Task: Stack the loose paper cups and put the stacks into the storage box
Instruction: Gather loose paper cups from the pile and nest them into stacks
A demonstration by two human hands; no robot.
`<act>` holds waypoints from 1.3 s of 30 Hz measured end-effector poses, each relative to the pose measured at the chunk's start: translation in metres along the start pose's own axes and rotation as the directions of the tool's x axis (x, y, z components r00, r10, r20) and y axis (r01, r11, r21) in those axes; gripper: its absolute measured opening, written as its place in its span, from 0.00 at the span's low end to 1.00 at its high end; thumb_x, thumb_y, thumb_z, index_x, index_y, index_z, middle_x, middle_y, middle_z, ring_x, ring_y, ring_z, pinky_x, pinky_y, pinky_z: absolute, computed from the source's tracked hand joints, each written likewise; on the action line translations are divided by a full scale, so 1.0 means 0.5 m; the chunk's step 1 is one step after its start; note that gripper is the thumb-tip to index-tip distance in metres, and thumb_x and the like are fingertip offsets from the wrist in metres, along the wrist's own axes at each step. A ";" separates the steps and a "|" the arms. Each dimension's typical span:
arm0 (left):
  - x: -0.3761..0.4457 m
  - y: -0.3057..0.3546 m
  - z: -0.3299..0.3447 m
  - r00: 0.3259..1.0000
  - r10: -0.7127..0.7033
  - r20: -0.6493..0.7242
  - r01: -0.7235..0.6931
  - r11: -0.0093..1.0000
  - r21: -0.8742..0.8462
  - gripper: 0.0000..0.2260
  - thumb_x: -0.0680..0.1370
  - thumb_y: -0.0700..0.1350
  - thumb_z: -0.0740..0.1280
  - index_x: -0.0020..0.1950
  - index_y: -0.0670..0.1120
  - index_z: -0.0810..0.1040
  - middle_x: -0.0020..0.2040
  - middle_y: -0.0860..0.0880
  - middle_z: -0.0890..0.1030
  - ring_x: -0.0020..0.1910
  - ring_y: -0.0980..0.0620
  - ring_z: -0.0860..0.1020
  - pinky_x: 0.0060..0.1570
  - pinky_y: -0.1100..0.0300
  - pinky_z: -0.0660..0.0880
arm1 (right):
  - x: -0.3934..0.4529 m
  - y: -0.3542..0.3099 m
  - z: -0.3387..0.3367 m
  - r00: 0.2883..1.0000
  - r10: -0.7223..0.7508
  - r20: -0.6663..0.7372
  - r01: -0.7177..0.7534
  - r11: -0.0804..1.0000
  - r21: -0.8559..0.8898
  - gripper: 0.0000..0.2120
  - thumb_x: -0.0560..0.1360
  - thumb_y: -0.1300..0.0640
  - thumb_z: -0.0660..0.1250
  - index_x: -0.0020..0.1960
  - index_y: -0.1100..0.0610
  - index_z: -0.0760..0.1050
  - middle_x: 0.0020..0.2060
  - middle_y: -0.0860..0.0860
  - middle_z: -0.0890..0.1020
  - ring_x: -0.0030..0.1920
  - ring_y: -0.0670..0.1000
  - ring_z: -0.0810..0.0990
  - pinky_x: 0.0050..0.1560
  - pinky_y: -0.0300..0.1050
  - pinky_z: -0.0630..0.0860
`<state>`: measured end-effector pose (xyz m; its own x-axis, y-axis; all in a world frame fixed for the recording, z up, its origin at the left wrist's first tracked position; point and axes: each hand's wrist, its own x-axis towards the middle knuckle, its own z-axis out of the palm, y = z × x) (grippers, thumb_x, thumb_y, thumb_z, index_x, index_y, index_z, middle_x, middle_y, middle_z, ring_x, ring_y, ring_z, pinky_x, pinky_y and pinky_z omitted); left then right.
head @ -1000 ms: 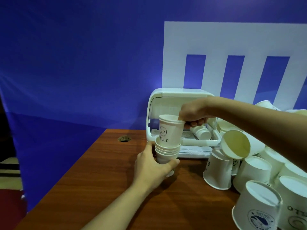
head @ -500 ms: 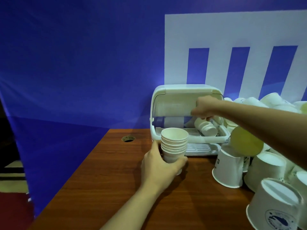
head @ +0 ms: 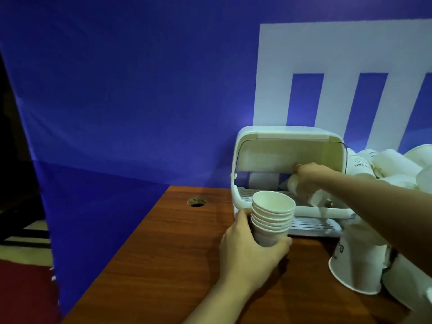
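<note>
Standing upright near the middle of the wooden table [head: 145,265], a stack of paper cups [head: 271,218] is gripped round its lower part by the left hand [head: 251,251], thumb on the near-left side and fingers curled under the right. Just behind it the storage box [head: 243,146] is seen with its lid raised and its front open. The right hand [head: 306,176] is reached inside the box, its fingers laid on a lying stack of cups [head: 311,195]; whether they are closed round it cannot be told. Loose cups [head: 357,265] are crowded along the right edge, mostly rim-down. Bare tabletop is left to the left, where a cable hole [head: 197,201] is set near the back edge.
</note>
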<state>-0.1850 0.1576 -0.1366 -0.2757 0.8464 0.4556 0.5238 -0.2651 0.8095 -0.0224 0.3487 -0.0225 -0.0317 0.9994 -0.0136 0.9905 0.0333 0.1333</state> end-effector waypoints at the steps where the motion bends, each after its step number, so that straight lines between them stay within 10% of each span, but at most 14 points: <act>1: 0.000 0.000 0.000 1.000 -0.001 0.000 0.001 1.000 -0.006 0.27 0.61 0.66 0.77 0.56 0.59 0.76 0.50 0.63 0.83 0.51 0.63 0.81 0.52 0.58 0.80 | -0.016 -0.004 -0.013 0.999 -0.016 -0.035 0.018 0.998 0.057 0.41 0.64 0.53 0.78 0.73 0.54 0.63 0.57 0.57 0.78 0.52 0.58 0.79 0.51 0.50 0.81; 32: -0.007 0.010 0.000 0.985 0.079 0.156 -0.066 0.994 -0.089 0.29 0.61 0.66 0.80 0.57 0.58 0.79 0.51 0.66 0.85 0.52 0.67 0.82 0.54 0.57 0.81 | -0.352 0.053 -0.126 0.869 -0.324 -0.375 0.479 0.745 0.465 0.19 0.63 0.41 0.82 0.46 0.49 0.81 0.39 0.46 0.85 0.34 0.38 0.81 0.36 0.38 0.78; 39: -0.005 0.007 0.000 0.983 0.092 0.159 -0.074 0.990 -0.117 0.29 0.60 0.66 0.79 0.57 0.58 0.79 0.49 0.63 0.86 0.49 0.66 0.83 0.49 0.61 0.81 | -0.354 0.022 -0.059 0.808 -0.492 -0.325 0.574 0.782 0.242 0.24 0.72 0.38 0.73 0.62 0.46 0.71 0.57 0.45 0.79 0.57 0.49 0.77 0.59 0.46 0.74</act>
<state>-0.1826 0.1543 -0.1350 -0.0948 0.8808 0.4639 0.4450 -0.3794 0.8112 -0.0099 0.1725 0.0104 -0.5568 0.7937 0.2451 0.7888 0.5976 -0.1434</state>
